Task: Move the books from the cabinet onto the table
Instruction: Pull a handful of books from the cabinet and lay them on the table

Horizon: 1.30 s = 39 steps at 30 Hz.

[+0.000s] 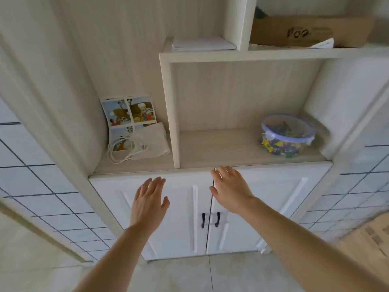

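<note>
Both hands empty, fingers spread, nothing held. Left hand (150, 199) flat in front of the left door (147, 218); can't tell if it touches. Right hand (229, 189) at the top of the seam between the doors, fingertips by the shelf edge (189, 169), on or just off the right door (263, 207).

Doors look shut; the two black handles (210, 219) sit below the hands, untouched.

Books: none clearly in view. Candidates:
- picture sheet (129, 114) leaning curled in the left nook, cloth (153, 140) and white cable (122, 150) lying against it. Could be a thin booklet, can't confirm.
- white stack (202, 44) on the upper shelf, looks like paper or a flat book.
- the rest is probably behind the doors, hidden.

Not books: lidded tub (287, 135) on the open shelf, cardboard box (311, 31) top right.

Counter not in view.

Handling, as a judgement: the sheet is light and floppy and will bend, so pinch it at the stiffer edge and clear the cable first or it drags along. The white stack likely slides apart, so take it from both sides, thumbs on top. Bound books inside would be stiff and heavier; grip by the spine, two hands for a pile.

Likely next: drop to the handles and open.
</note>
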{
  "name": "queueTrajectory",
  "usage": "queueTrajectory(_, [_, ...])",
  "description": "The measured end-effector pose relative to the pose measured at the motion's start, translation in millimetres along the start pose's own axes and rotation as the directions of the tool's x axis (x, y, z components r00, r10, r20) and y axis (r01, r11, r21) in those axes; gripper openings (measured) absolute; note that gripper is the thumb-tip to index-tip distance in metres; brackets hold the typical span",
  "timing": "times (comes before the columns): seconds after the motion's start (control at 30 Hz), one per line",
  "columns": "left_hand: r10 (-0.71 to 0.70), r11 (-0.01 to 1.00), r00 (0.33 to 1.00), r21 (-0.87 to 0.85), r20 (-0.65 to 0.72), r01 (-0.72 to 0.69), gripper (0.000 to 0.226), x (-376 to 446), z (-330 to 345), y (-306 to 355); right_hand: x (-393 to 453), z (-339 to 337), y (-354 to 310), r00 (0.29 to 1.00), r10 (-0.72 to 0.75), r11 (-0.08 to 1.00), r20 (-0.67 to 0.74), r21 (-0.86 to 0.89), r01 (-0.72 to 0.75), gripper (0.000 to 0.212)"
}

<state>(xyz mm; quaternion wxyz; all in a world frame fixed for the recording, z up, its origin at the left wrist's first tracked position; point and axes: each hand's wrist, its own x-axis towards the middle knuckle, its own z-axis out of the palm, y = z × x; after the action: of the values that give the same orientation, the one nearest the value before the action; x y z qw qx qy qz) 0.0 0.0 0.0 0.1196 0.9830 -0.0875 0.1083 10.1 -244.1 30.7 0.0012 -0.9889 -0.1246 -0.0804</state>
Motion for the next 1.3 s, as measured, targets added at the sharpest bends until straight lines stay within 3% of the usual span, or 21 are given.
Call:
queueTrajectory(0.17, [0.017, 0.999, 0.996, -0.036, 0.086, -0.014, 0.068, 42, 27, -15, 36, 29, -5, 0.988, 0.004, 0.998, 0.153, -0.068, 0.007, 0.075])
queueTrajectory(0.5, [-0.020, 0.999, 0.998, 0.027, 0.061, 0.018, 0.079, 51, 60, -5, 45, 41, -3, 0.961, 0.009, 0.998, 0.276, -0.056, 0.007, 0.081])
queueTrajectory(0.77, [-0.009, 0.999, 0.998, 0.044, 0.063, 0.006, 0.070, 34, 51, -7, 18, 30, -7, 0.955, -0.038, 0.999, 0.293, 0.012, 0.036, 0.086])
queueTrajectory(0.83, [-0.009, 0.999, 0.998, 0.036, 0.054, 0.007, 0.068, 25, 49, -7, 5, 27, -10, 0.953, -0.054, 0.998, 0.297, 0.058, 0.038, 0.081])
queueTrajectory(0.9, [-0.008, 0.999, 0.999, 0.033, 0.053, 0.007, 0.065, 15, 48, -7, -1, 23, -14, 0.963, -0.074, 0.989, 0.258, 0.146, 0.036, 0.059])
queueTrajectory(1.0, [-0.001, 1.000, 1.000, -0.024, -0.003, 0.001, 0.062, -9, 47, -7, -1, 10, -20, 0.955, -0.011, 0.931, 0.296, 0.352, -0.099, 0.030])
queueTrajectory(1.13, [-0.089, 0.987, 0.984, -0.148, -0.153, 0.067, 0.048, -36, 40, 2, -4, 9, -29, 0.917, -0.122, 0.874, 0.380, 0.479, -0.082, 0.035])
queueTrajectory(1.23, [-0.277, 0.937, 0.942, -0.273, -0.189, 0.220, 0.036, -41, 32, 12, -12, 8, -41, 0.853, -0.239, 0.833, 0.463, 0.549, -0.065, 0.035])
queueTrajectory(1.3, [-0.383, 0.896, 0.903, -0.316, -0.196, 0.311, 0.042, -39, 28, 14, -16, 8, -48, 0.821, -0.287, 0.822, 0.494, 0.567, -0.054, 0.036])
